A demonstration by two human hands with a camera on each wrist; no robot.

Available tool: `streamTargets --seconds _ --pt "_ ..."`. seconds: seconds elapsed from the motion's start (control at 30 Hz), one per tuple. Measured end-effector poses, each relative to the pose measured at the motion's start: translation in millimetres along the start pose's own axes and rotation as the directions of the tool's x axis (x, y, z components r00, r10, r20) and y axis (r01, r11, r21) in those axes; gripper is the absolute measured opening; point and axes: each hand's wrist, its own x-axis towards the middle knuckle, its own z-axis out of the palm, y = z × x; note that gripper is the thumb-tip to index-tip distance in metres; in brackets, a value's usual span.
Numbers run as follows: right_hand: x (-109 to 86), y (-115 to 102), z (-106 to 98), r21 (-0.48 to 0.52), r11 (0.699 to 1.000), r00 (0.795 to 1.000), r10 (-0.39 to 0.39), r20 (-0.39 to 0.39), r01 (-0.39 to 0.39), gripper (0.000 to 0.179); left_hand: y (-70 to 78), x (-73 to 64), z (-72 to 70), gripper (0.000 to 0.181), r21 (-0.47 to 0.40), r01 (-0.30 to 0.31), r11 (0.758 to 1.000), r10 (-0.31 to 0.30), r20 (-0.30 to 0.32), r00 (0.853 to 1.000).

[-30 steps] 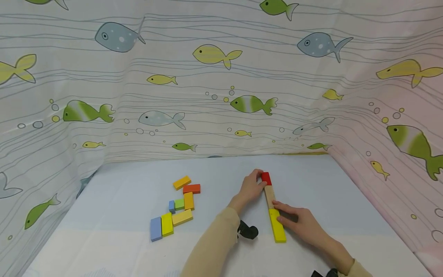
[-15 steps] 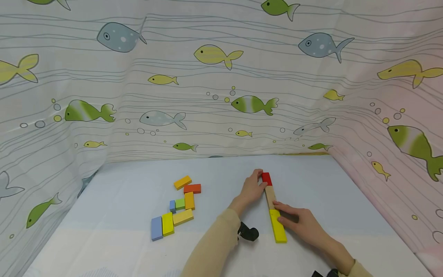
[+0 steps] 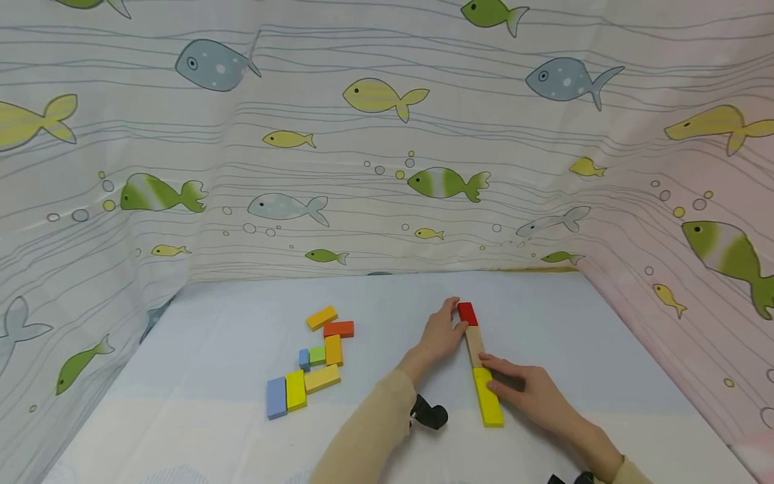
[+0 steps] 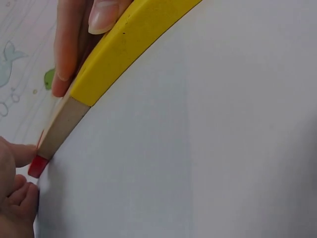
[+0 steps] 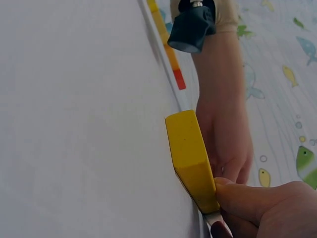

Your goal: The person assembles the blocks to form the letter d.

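On the counter (image 3: 387,444), 3 end-to-end blocks (image 3: 474,346) point lengthwise toward 11:30, at 3 o'clock from 8 other blocks (image 3: 333,350), right hand (image 3: 535,393) loosely touching the yellow block (image 3: 488,398), left hand (image 3: 440,335) at the red block (image 3: 467,314), grip unclear.

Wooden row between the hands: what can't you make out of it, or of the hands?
- Yellow block: left wrist view, one end cut off by the top edge.
- Left hand: right wrist view, fingertips hidden behind the right hand.
- Right hand: head view, some fingers hidden beneath the hand itself; right wrist view, partly cut off by the picture's edge.
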Motion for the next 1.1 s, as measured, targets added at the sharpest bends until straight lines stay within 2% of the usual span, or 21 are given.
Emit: streamTargets --seconds 0.23,0.37,0.5,0.7,1.1 --pt "-1.6 -2 0 -0.010 1.000 1.000 0.007 -0.005 -0.007 0.047 -6.4 -13.9 -17.4 0.057 0.030 -0.007 1.000 0.007 0.011 1.000" --pt "-1.7 -2 0 -0.007 1.000 1.000 0.012 0.002 -0.012 0.048 -6.6 -24.0 -37.7 0.055 0.001 -0.008 1.000 0.008 0.014 1.000" --pt "-1.3 -2 0 -0.006 1.000 1.000 0.017 0.006 -0.017 0.048 -10.1 -32.9 -59.1 0.055 -0.029 -0.042 0.999 0.043 0.008 0.999" --pt "-0.8 -1 0 0.001 1.000 1.000 0.022 0.005 -0.022 0.048 -16.0 -48.0 -83.5 0.055 -0.044 -0.053 0.998 0.054 0.015 0.998" --pt "-0.8 -2 -1 0.030 0.999 0.999 0.035 0.018 -0.035 0.047 -31.0 -92.6 -120.9 0.054 -0.045 -0.075 0.996 0.074 -0.033 0.997"
